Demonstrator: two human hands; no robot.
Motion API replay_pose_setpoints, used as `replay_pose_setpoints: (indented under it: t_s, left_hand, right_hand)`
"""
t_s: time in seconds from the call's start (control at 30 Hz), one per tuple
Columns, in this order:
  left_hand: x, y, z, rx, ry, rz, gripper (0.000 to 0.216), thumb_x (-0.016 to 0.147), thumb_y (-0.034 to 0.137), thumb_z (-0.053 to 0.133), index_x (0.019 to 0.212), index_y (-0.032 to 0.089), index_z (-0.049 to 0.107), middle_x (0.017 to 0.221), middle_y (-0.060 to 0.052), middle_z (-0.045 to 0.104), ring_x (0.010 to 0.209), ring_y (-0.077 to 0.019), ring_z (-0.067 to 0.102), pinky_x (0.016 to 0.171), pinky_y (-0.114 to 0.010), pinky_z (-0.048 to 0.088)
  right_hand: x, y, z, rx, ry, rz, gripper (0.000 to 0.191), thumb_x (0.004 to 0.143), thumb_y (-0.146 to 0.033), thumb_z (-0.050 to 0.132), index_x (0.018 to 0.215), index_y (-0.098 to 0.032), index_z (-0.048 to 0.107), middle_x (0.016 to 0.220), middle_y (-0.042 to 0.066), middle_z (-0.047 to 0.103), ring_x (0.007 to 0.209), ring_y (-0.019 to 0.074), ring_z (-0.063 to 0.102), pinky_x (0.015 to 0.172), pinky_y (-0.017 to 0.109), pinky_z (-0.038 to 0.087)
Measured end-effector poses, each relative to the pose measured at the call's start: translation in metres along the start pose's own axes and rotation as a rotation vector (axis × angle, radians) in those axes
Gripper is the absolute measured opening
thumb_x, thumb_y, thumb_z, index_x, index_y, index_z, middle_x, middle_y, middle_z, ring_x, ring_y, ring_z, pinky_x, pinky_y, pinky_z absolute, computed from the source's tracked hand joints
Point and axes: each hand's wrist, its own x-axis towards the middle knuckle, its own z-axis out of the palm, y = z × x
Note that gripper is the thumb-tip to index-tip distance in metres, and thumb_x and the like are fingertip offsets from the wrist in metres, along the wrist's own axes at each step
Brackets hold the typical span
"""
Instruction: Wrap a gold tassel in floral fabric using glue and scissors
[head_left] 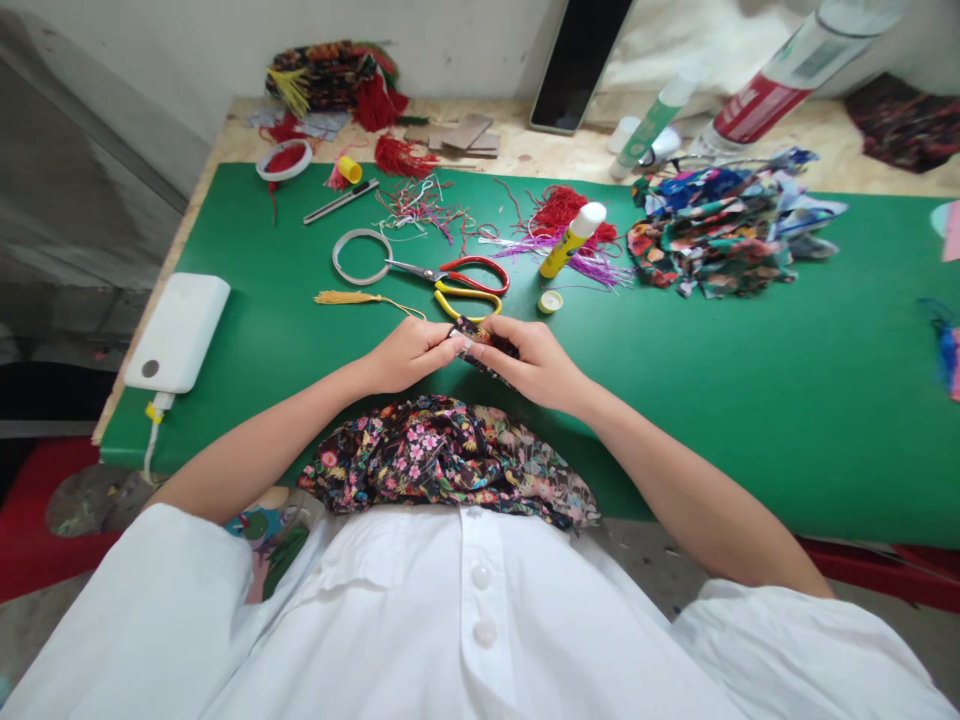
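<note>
Fabric piece: floral, apparently being folded.
Left hand: fingers closed, pinching it.
Right hand: likewise.
Next move: likely needs steady pinch.

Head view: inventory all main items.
small cloth: 1, dark floral, centre
large cloth: 1, dark floral, near edge
scissors: 1, red and yellow, beyond small cloth
glue stick: 1, yellow, right of scissors
tassel: 1, gold, left
rings: 2, whitish, left
cutter: 1, silver, left
threads: many, red, purple, back
scraps: many, multicoloured, right
boxy device: 1, white, left
phone: 1, black, back
bottle: 1, red-labelled, back
mat: 1, green, centre
left hand: 1, on small cloth
right hand: 1, on small cloth
</note>
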Motion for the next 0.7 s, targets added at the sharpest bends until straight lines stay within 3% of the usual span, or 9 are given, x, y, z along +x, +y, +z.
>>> replay_pose_setpoints:
  t_s: [0.27, 0.5, 0.6, 0.7]
  left_hand:
    - [-0.001, 0.004, 0.002, -0.176, 0.037, -0.032, 0.055, 0.099, 0.061, 0.035, 0.071, 0.017, 0.054, 0.058, 0.003, 0.048, 0.054, -0.0101, 0.043, 0.059, -0.024, 0.036]
    - [-0.001, 0.004, 0.006, -0.265, 0.088, -0.094, 0.049, 0.090, 0.063, 0.053, 0.075, 0.017, 0.057, 0.061, 0.003, 0.050, 0.054, -0.0094, 0.039, 0.055, -0.024, 0.033]
    - [-0.001, 0.004, 0.006, -0.347, 0.055, -0.100, 0.049, 0.088, 0.064, 0.056, 0.080, 0.016, 0.060, 0.059, 0.003, 0.051, 0.054, -0.0098, 0.040, 0.055, -0.024, 0.033]
    - [-0.002, 0.003, 0.007, -0.442, -0.011, -0.104, 0.047, 0.089, 0.063, 0.057, 0.086, 0.016, 0.061, 0.060, 0.002, 0.054, 0.055, -0.0099, 0.042, 0.054, -0.023, 0.035]
  right_hand:
    - [0.000, 0.003, 0.006, 0.159, 0.067, 0.132, 0.031, 0.091, -0.042, 0.058, 0.072, -0.019, 0.048, 0.062, -0.006, 0.037, 0.060, 0.0096, 0.032, 0.057, 0.025, 0.025]
    - [0.001, 0.005, 0.012, 0.370, 0.004, 0.207, 0.039, 0.086, -0.053, 0.064, 0.077, -0.018, 0.051, 0.064, -0.006, 0.039, 0.057, 0.0083, 0.033, 0.051, 0.023, 0.026]
    - [0.000, 0.003, 0.011, 0.435, -0.077, 0.223, 0.040, 0.084, -0.054, 0.067, 0.079, -0.017, 0.055, 0.062, -0.005, 0.048, 0.054, 0.0082, 0.038, 0.050, 0.023, 0.029]
    - [-0.001, -0.001, 0.010, 0.519, -0.117, 0.221, 0.041, 0.083, -0.055, 0.070, 0.084, -0.016, 0.058, 0.069, 0.000, 0.063, 0.056, 0.0112, 0.053, 0.053, 0.024, 0.042]
